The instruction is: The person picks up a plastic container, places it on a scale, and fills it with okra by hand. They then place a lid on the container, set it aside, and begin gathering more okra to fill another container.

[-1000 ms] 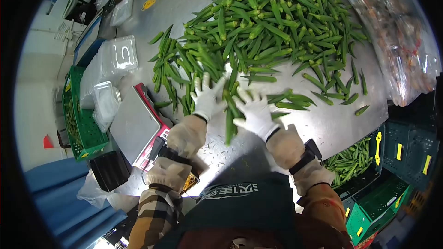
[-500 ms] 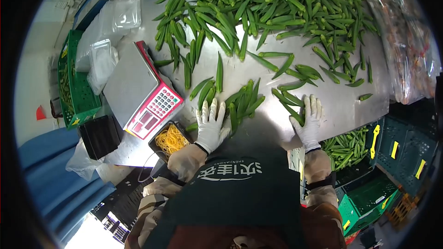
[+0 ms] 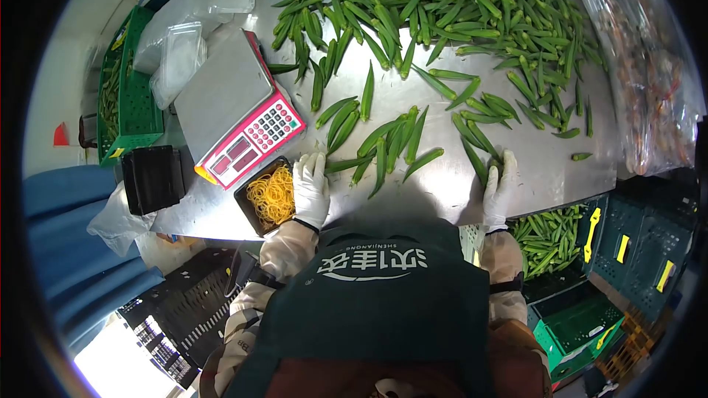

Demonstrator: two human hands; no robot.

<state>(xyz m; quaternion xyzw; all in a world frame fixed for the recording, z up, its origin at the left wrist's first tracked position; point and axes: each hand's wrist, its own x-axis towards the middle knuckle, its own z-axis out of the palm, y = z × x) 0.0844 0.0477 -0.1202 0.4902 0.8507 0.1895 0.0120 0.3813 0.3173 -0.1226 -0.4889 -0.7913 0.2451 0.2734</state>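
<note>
White gloves cover both hands. My left hand (image 3: 310, 190) lies at the table's front edge with fingers stretched out, right beside a black tray of yellow rubber bands (image 3: 271, 197). An okra pod (image 3: 345, 165) lies by its fingertips, and a small group of okra (image 3: 394, 140) spreads to its right. Seen edge-on, my right hand (image 3: 501, 193) has its fingers extended at the lower ends of several okra pods (image 3: 474, 149). It appears to touch them, but I see no grip around any. A digital scale (image 3: 254, 114) with a pink keypad panel stands left of the okra.
A large okra heap (image 3: 472, 7) covers the back of the metal table (image 3: 442, 195). Clear plastic trays (image 3: 181, 55) lie at left, near a green crate (image 3: 140, 114) and black trays (image 3: 153, 180). Plastic-wrapped goods (image 3: 653, 66) stand at right, above a crate of okra (image 3: 547, 239).
My left hand has moved left, away from the small okra group to the rubber-band tray. My right hand has turned more edge-on beside its okra pods. The camera view has shifted slightly.
</note>
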